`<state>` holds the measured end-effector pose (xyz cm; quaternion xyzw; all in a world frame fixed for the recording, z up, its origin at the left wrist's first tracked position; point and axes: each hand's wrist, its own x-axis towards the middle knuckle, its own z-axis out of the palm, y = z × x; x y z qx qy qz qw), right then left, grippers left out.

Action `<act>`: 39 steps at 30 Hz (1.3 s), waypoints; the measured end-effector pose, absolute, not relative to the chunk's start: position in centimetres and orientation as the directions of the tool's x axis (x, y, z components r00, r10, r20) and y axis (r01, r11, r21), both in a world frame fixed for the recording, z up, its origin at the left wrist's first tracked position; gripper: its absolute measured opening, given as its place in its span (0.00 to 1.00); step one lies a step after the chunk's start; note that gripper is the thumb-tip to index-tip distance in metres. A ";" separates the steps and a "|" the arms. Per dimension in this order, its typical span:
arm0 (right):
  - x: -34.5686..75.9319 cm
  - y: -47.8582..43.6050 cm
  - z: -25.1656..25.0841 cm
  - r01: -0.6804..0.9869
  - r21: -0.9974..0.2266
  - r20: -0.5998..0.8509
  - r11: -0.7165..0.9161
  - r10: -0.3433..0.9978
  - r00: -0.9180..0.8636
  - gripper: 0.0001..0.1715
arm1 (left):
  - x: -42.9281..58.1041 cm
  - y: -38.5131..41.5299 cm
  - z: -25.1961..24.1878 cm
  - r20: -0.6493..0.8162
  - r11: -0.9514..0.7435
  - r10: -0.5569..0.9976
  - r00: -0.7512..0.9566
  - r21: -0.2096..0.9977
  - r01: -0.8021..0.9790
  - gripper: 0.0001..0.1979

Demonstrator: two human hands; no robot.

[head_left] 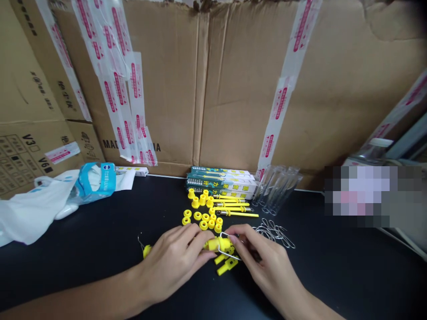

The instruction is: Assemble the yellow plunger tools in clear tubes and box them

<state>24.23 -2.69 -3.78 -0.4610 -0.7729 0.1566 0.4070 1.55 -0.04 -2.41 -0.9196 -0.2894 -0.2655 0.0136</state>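
Observation:
My left hand (176, 251) is closed around a spring scale lying crosswise, its yellow end cap (215, 244) sticking out on the right. A yellow piece (147, 251) with a thin wire hook shows past the left side of that hand. My right hand (263, 253) pinches a bent metal wire loop (229, 255) that straddles the end cap. The tube between the ends is hidden by my left hand. Below the cap lie flat yellow tabs with holes (227, 266). Just beyond the hands are several yellow ring caps (203, 225).
Yellow rods with springs (233, 205) lie behind the caps. Printed boxes (220, 183) and clear tubes (276, 191) stand against the cardboard wall (233, 89). Loose wire loops (273, 233) rest right of centre. A tissue pack (96, 182) and white bag (36, 206) are at left.

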 end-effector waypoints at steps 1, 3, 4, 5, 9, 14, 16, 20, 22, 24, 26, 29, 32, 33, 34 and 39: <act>24.4 -2.7 -3.9 0.600 -0.573 0.509 0.559 0.816 -0.275 0.07 | 1.6 -0.1 -2.4 0.497 -0.829 0.530 0.686 0.136 0.542 0.08; 24.5 -2.9 -4.0 0.622 -0.473 0.538 0.624 0.764 -0.356 0.09 | 1.6 -0.1 -2.4 0.505 -0.828 0.532 0.679 0.145 0.541 0.08; 24.6 -3.0 -4.0 0.631 -0.431 0.542 0.645 0.744 -0.391 0.10 | 1.6 -0.1 -2.4 0.509 -0.831 0.528 0.680 0.145 0.537 0.08; 24.6 -3.0 -4.0 0.638 -0.403 0.543 0.656 0.733 -0.411 0.11 | 1.5 -0.1 -2.5 0.514 -0.834 0.522 0.680 0.141 0.533 0.08; 24.6 -3.0 -3.9 0.650 -0.382 0.559 0.657 0.724 -0.404 0.11 | 1.5 0.0 -2.6 0.529 -0.843 0.502 0.684 0.123 0.523 0.08; 24.6 -3.0 -3.5 0.702 -0.241 0.604 0.670 0.670 -0.432 0.11 | 1.6 -0.1 -2.2 0.577 -0.852 0.469 0.669 0.096 0.515 0.10; 24.5 -3.2 -3.3 0.717 -0.153 0.624 0.680 0.629 -0.463 0.12 | 1.7 -0.1 -2.0 0.600 -0.858 0.445 0.665 0.075 0.507 0.14; 24.3 -3.5 -3.1 0.724 0.019 0.655 0.689 0.539 -0.530 0.15 | 1.6 -0.1 -1.6 0.600 -0.857 0.419 0.681 0.016 0.514 0.16; 24.1 -3.6 -3.0 0.718 0.047 0.646 0.694 0.527 -0.552 0.15 | 1.6 -0.1 -1.6 0.604 -0.853 0.402 0.688 -0.026 0.521 0.17; 23.9 -3.5 -2.8 0.702 0.020 0.632 0.712 0.535 -0.561 0.14 | 1.6 -0.2 -1.6 0.606 -0.854 0.386 0.695 -0.051 0.519 0.15; 23.9 -3.5 -2.4 0.681 -0.010 0.621 0.733 0.538 -0.570 0.13 | 1.6 -0.3 -1.5 0.600 -0.861 0.379 0.704 -0.051 0.507 0.13; 24.2 -3.4 -2.0 0.658 -0.008 0.596 0.753 0.532 -0.601 0.14 | 1.6 -0.4 -1.4 0.588 -0.874 0.371 0.719 -0.040 0.484 0.11; 24.6 -3.5 -1.9 0.631 -0.014 0.543 0.776 0.536 -0.647 0.15 | 1.5 -0.5 -1.3 0.579 -0.876 0.362 0.731 -0.057 0.478 0.09; 24.7 -3.5 -1.9 0.618 -0.023 0.528 0.786 0.535 -0.660 0.15 | 1.5 -0.5 -1.2 0.578 -0.874 0.360 0.733 -0.065 0.481 0.08; 24.8 -3.5 -2.0 0.603 -0.032 0.522 0.797 0.528 -0.670 0.15 | 1.5 -0.5 -1.2 0.581 -0.872 0.360 0.730 -0.070 0.485 0.08; 24.5 -3.6 -1.9 0.568 0.027 0.555 0.823 0.460 -0.693 0.22 | 1.6 -0.6 -1.6 0.633 -0.864 0.386 0.671 -0.007 0.504 0.07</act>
